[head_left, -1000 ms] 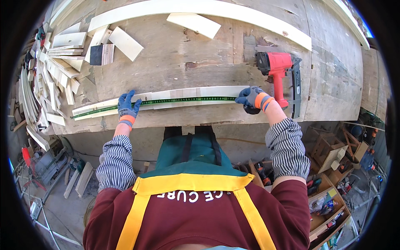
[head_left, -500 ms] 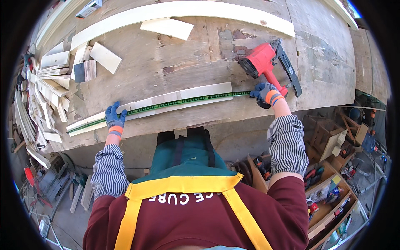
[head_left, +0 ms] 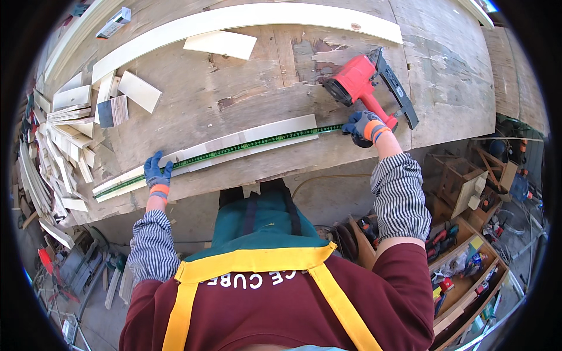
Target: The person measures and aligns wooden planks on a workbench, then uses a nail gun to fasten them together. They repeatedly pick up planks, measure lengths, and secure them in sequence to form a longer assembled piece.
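A tape measure's green blade (head_left: 252, 142) runs along two long, pale wooden strips (head_left: 287, 125) that lie side by side at the bench's near edge. My right hand (head_left: 366, 126), in a blue and grey glove with an orange cuff, is closed on the tape measure's dark case, which is mostly hidden under the fingers. Toward the strips' left end, my left hand (head_left: 157, 176), gloved alike, rests on the blade and wood with thumb and fingers apart. Just beyond my right hand lies a red nail gun (head_left: 358, 77) with a black magazine.
Wood offcuts (head_left: 73, 126) are heaped at the left. A long board (head_left: 252, 16) and a short pale piece (head_left: 221, 44) lie farther back, near a small box (head_left: 113, 23). Below the worn plywood bench (head_left: 451, 88), a wooden crate of tools (head_left: 468, 275) stands at the right.
The whole view has shifted slightly, so the bench's things sit a little farther left. Both hands keep nearly the same places along the strips, and the blade stays stretched out.
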